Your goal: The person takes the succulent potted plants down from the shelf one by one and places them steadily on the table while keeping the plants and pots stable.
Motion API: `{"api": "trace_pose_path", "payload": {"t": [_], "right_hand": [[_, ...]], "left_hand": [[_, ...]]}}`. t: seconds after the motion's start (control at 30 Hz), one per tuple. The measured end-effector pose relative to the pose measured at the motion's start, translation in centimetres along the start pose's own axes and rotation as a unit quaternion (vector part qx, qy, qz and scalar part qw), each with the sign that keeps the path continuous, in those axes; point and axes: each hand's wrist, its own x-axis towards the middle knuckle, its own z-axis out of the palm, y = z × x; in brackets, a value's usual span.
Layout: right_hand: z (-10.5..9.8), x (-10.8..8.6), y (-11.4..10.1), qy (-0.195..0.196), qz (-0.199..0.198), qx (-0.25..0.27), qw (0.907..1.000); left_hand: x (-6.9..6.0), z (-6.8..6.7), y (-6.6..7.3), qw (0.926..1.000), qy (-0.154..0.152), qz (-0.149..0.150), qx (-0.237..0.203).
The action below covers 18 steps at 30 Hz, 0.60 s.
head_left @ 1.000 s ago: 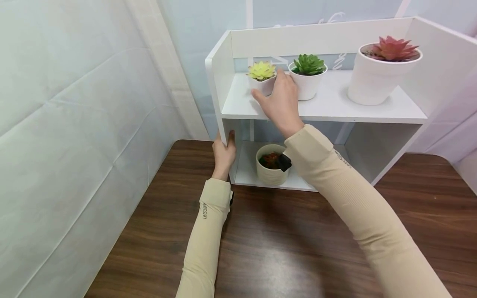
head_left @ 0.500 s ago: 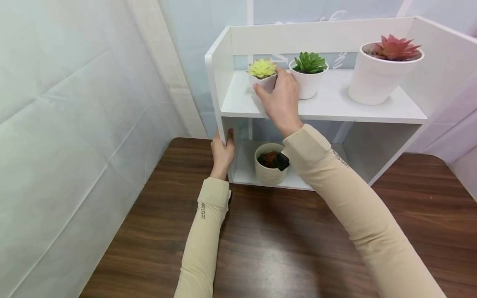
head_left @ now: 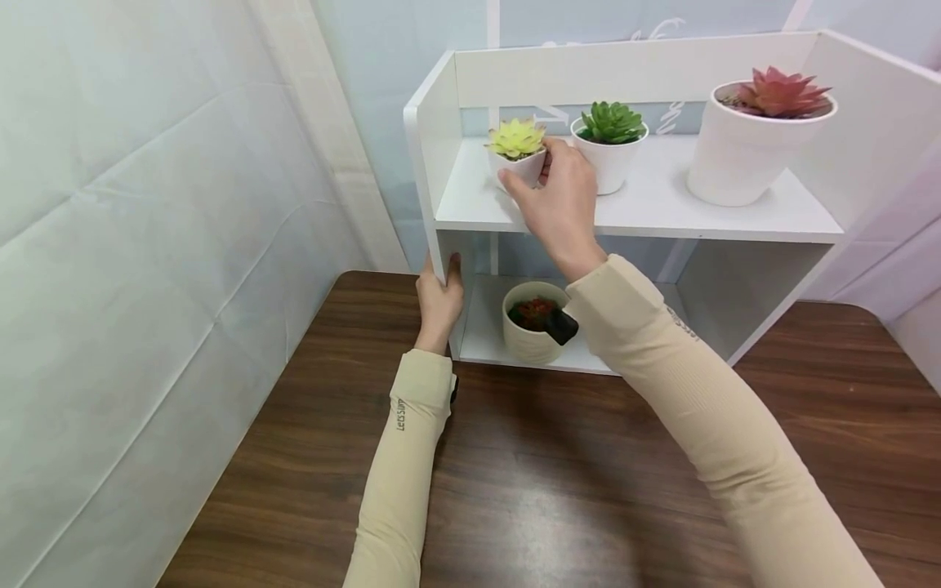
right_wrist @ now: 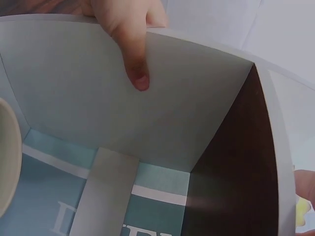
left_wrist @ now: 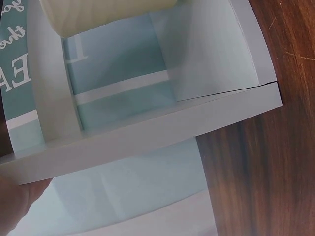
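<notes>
My right hand (head_left: 560,200) holds a small white pot with a yellow-green succulent (head_left: 518,147) at the left end of the upper shelf. Its thumb lies on the pot's front and the fingers are at the right side. With the left hand (head_left: 439,304) I grip the left side panel of the white shelf unit (head_left: 639,232), thumb on the inner face. That thumb (right_wrist: 137,69) shows clearly in the right wrist view, pressed on the panel. A white pot with a green succulent (head_left: 608,147) stands just right of my right hand.
A larger white pot with a red succulent (head_left: 750,147) stands at the right on the upper shelf. Below sits a cream pot with a reddish plant (head_left: 529,335), partly covered by a black piece at my right cuff. The unit stands on a dark wooden table (head_left: 529,490).
The right wrist has shifted slightly right, and its fingers have moved a little on the small pot. Since one second ago, the left hand has kept its place on the panel.
</notes>
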Motion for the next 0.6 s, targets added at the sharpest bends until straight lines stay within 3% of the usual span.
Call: {"api": "trace_pose_path", "payload": {"t": [0.37, 0.6], "right_hand": [[-1.4, -2.2, 0.9, 0.005, -0.016, 0.075, 0.9971], [-2.9, -4.2, 1.2, 0.007, -0.034, 0.095, 0.9949]], "left_hand": [[-0.2, 0.0, 0.0, 1.0000, 0.002, 0.002, 0.005], [-0.2, -0.1, 0.1, 1.0000, -0.001, 0.003, -0.002]]}}
